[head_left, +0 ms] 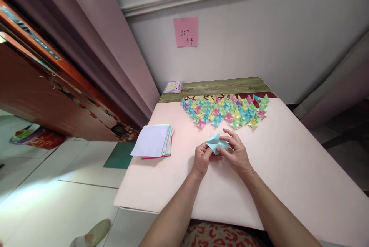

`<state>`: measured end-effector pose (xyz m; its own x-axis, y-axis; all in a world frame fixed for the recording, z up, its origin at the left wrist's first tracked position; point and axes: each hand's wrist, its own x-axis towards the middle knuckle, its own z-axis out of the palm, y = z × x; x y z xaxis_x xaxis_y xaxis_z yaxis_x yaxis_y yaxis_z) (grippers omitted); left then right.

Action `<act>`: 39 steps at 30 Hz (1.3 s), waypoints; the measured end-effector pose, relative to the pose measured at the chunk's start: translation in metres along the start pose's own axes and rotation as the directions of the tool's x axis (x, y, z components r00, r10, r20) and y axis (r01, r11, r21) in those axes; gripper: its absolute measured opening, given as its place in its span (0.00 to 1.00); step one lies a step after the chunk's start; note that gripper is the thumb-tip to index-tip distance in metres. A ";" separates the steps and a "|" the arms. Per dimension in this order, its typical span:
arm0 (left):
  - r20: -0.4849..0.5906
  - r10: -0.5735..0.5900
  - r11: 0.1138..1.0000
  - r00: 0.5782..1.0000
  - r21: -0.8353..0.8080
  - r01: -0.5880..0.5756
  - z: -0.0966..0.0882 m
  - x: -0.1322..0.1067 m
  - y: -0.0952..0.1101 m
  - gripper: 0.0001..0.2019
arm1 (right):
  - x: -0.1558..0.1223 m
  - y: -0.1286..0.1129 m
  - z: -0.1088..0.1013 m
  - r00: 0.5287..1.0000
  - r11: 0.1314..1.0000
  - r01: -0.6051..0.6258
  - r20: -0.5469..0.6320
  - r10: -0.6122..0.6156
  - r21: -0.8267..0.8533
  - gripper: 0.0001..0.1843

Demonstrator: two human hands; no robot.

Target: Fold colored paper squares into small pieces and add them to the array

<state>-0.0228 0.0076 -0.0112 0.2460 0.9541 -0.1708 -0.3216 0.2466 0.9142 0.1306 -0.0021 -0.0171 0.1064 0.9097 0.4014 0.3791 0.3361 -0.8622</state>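
A light blue folded paper piece (214, 146) is held between both hands over the pink table top (178, 185). My left hand (201, 158) pinches its left edge. On its right side, my right hand (236, 154) grips with the thumb on the front face, while the index finger sticks up apart from the paper. Some fingers are hidden behind the folds. Beyond the hands stand rows of small folded paper pieces (226, 110) in blue, green, yellow, pink and purple.
A stack of coloured paper sheets (151, 140) with a lilac one on top lies at the left. At the back left corner are small printed cards (173, 87). A pink note (186, 32) hangs on the wall; a wooden door (57, 85) stands at the left.
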 end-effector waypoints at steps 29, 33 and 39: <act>-0.007 0.078 0.996 0.997 0.031 -0.078 0.002 0.000 0.000 0.15 | 0.003 0.003 -0.002 0.994 0.993 0.107 0.003 -0.107 -0.040 0.13; -0.015 0.088 0.996 0.996 0.013 -0.088 0.003 0.003 -0.002 0.15 | 0.000 0.005 0.001 0.998 0.998 0.057 0.028 -0.057 -0.008 0.10; -0.104 0.173 0.984 0.980 0.050 -0.168 0.004 0.006 -0.002 0.25 | -0.003 0.004 0.005 0.983 0.968 -0.181 0.070 0.171 0.174 0.12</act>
<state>-0.0168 0.0122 -0.0127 0.0907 0.9947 -0.0475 -0.3126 0.0737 0.9470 0.1268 -0.0024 -0.0237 0.1051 0.9687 0.2251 0.1880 0.2029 -0.9610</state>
